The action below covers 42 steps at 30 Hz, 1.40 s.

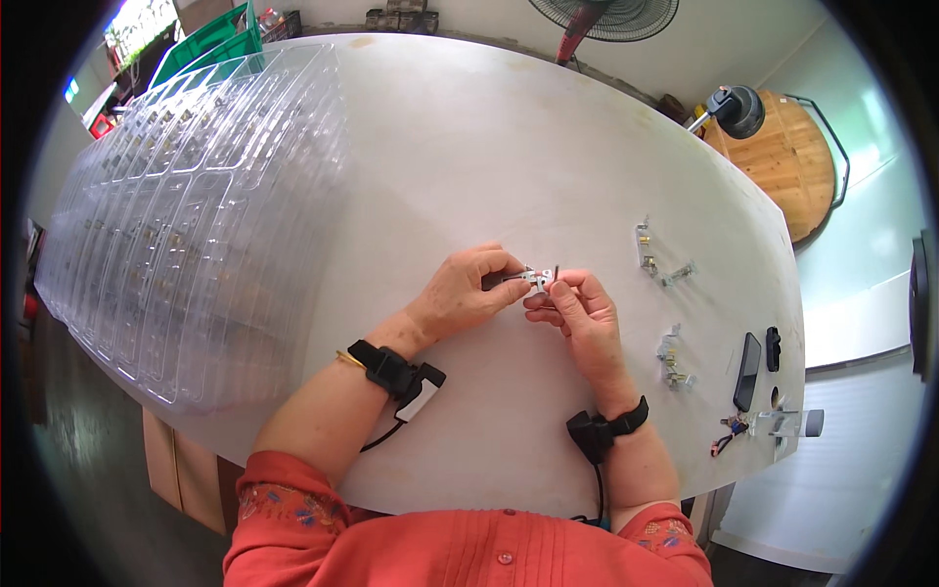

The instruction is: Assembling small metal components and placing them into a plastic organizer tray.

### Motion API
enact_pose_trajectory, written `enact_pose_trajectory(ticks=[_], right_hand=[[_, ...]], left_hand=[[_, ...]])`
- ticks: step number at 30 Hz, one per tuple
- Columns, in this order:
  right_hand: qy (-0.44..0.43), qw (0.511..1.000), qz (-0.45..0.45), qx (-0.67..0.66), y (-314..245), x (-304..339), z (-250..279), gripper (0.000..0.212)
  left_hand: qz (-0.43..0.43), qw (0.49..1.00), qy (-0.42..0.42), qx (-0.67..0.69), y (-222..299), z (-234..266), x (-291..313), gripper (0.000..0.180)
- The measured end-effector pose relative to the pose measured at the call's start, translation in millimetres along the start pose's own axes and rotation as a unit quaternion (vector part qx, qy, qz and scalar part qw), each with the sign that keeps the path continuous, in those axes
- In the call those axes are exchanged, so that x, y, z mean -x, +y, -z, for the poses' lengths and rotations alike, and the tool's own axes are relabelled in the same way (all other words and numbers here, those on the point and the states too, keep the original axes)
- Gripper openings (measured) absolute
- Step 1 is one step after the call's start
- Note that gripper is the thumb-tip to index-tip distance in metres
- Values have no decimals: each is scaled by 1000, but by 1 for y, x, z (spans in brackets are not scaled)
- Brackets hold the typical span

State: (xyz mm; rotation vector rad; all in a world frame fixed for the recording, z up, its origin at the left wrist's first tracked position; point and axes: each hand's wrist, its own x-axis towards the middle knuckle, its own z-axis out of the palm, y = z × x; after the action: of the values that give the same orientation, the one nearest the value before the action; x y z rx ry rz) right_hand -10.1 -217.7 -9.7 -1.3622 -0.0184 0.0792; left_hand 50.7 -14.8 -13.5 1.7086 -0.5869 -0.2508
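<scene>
Over the middle of the white table, both hands meet at a small silvery-white metal fitting (536, 281). My left hand (468, 292) pinches its left side between thumb and fingers. My right hand (587, 311) is closed on its right side, where a thin dark pin or screw stands up by the thumb. The fingers cover part of the fitting, so its full shape is hidden. To the right lie similar small metal fittings with brass-coloured parts: an upper group (646, 249) and a lower group (672, 360).
Stacked clear plastic trays (215, 196) with small parts inside fill the table's left side. At the right edge lie a phone (747, 372), a small black object (774, 349), keys (734, 427) and a clear bottle (782, 424). A fan (606, 15) stands beyond the table (440, 127).
</scene>
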Motion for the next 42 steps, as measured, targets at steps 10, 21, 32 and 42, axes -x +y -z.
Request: enact_pose_trajectory(ticks=[10, 21, 32, 42], right_hand=[[28, 996, 79, 8, 3, -3, 3, 14], [86, 989, 117, 30, 6, -8, 4, 15], [60, 988, -2, 142, -9, 6, -7, 14], [36, 988, -38, 146, -9, 5, -11, 12]], left_hand=[[2, 997, 37, 71, -5, -2, 0, 22], [93, 987, -55, 115, 0, 0, 0, 25], [79, 986, 4, 150, 2, -3, 0, 27], [35, 991, -18, 128, -12, -2, 0, 23]])
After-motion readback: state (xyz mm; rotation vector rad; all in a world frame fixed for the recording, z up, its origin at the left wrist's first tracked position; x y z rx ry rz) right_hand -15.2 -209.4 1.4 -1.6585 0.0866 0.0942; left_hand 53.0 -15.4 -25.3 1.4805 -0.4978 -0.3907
